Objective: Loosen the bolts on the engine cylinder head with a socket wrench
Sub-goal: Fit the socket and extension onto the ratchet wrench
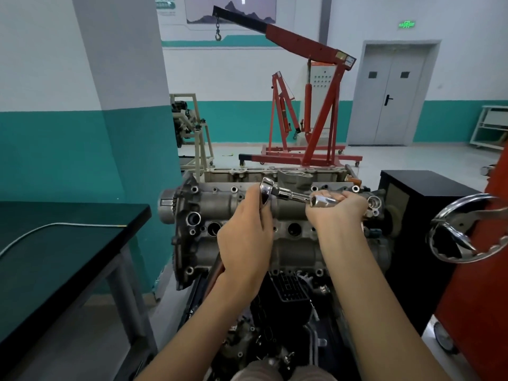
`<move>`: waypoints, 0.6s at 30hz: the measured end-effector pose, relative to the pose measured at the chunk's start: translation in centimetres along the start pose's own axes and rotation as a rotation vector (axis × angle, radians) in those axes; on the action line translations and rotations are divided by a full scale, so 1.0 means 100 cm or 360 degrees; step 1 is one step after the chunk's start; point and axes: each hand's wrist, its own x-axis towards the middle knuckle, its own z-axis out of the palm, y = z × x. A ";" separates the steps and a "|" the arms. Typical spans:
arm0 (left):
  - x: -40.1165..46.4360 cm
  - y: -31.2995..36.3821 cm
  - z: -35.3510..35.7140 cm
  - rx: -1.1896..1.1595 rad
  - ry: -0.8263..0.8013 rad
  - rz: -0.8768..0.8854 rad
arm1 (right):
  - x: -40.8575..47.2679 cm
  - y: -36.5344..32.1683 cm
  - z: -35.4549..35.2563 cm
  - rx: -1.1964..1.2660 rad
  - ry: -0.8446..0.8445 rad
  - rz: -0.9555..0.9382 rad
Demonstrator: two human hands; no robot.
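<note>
The grey engine cylinder head (217, 204) lies across the middle of the head view, with bolt holes along its top. A chrome socket wrench (291, 194) sits over its upper middle, with the ratchet head on the left and the handle running right. My left hand (247, 237) curls round the socket and ratchet head, holding it down on the engine. My right hand (336, 213) grips the handle's end. The bolt under the socket is hidden by my left hand.
A black table (55, 243) with a thin cable stands at the left. A red engine hoist (316, 111) is behind the engine. On the right are a black cabinet (428, 188), a chrome handwheel (464, 229) and a red stand (481, 298).
</note>
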 end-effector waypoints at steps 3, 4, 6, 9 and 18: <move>0.000 -0.007 -0.005 0.0027 -0.0020 -0.0078 | -0.004 0.013 0.003 -0.0165 0.0102 -0.0029; 0.000 -0.008 -0.006 0.0016 -0.0013 -0.0094 | -0.005 0.017 0.003 -0.0186 0.0108 -0.0030; 0.002 -0.008 -0.008 -0.0010 -0.0001 -0.0110 | -0.006 0.021 0.003 -0.0162 0.0061 -0.0066; 0.004 -0.004 -0.005 -0.0076 -0.0008 -0.0136 | -0.008 0.023 0.007 -0.0136 0.0004 -0.0174; 0.011 0.002 0.004 -0.0201 -0.0086 -0.0111 | -0.009 0.015 0.010 -0.0147 -0.0023 -0.0070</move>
